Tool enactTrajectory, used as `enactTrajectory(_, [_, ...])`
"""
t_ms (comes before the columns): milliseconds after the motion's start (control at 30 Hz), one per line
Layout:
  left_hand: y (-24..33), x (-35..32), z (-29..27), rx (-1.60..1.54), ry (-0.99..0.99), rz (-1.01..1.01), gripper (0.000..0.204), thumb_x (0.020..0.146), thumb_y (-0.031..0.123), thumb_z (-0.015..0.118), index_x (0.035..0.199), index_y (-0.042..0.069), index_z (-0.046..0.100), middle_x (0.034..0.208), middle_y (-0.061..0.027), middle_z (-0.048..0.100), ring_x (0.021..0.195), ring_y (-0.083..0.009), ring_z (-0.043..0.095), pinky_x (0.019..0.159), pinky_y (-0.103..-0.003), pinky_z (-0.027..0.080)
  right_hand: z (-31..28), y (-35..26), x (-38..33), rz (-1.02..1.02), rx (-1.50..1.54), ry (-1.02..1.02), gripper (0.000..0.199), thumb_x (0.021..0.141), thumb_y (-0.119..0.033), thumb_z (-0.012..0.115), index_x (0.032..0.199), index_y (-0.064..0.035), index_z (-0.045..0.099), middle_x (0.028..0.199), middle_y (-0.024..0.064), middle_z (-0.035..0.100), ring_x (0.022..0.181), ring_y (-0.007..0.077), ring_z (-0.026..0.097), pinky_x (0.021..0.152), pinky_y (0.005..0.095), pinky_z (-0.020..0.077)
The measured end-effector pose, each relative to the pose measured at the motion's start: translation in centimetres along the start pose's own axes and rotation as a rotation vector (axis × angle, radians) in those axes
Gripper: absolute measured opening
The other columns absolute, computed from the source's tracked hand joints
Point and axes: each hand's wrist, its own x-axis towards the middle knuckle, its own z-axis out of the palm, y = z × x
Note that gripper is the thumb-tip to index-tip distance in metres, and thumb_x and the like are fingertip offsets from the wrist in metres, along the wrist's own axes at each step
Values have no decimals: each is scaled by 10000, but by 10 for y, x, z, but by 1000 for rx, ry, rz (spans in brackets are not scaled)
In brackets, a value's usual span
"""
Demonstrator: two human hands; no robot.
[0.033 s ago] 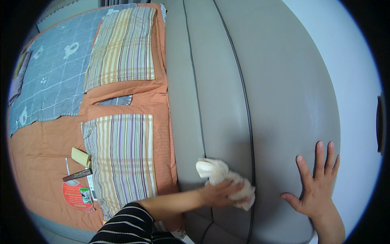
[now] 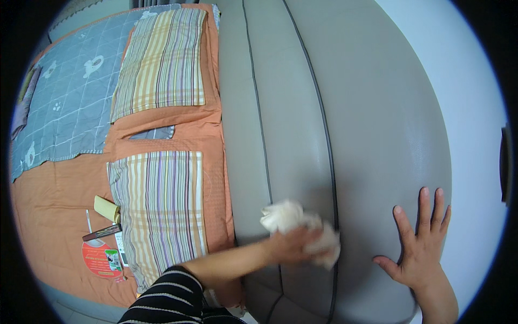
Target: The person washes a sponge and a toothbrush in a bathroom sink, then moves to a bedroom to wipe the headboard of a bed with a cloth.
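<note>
- The left hand [image 2: 294,245] is lying over a crumpled white cloth [image 2: 299,229] in the lower centre of the frame, its fingers closing on the cloth and pressing it against the grey padded headboard [image 2: 372,135].
- The cloth is sitting across one of the dark seams of the headboard, and its edges are looking blurred.
- The right hand [image 2: 421,248] is resting flat on the headboard at the lower right, its fingers spreading apart and holding nothing.
- A striped sleeve [image 2: 167,297] is covering the left upper arm at the bottom edge.
- Two striped pillows are lying on the orange bedsheet [image 2: 48,205] left of the headboard, one [image 2: 162,62] at the upper left and one [image 2: 159,210] at the centre left.
- A grey quilt [image 2: 65,102] with a check pattern is covering the far upper left.
- A round red fan [image 2: 100,256], a small yellowish block [image 2: 107,208] and a dark slim object [image 2: 101,233] are lying near the lower pillow at the lower left.
</note>
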Motion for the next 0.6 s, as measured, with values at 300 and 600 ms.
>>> enactTrajectory(300, [-128, 188, -64, 169, 562, -752, 460, 846, 265, 605, 1289, 160, 539, 1206, -249, 464, 1110, -412, 442, 939, -474, 364, -4, -4, 2, 27, 69, 15, 892, 642, -660, 656, 1394, -255, 399, 1515, 218, 162, 1381, 480, 94, 1020, 684, 78])
enactTrajectory(600, [31, -29, -7, -405, 78, -352, 278, 810, 275, 682, 1051, 137, 659, 958, -156, 626, 859, -327, 589, 815, -421, 461, 3, -2, -2, 54, 93, 28, 897, 605, -603, 710, 1379, -256, 418, 1514, 216, 165, 1382, 476, 97, 1022, 684, 75])
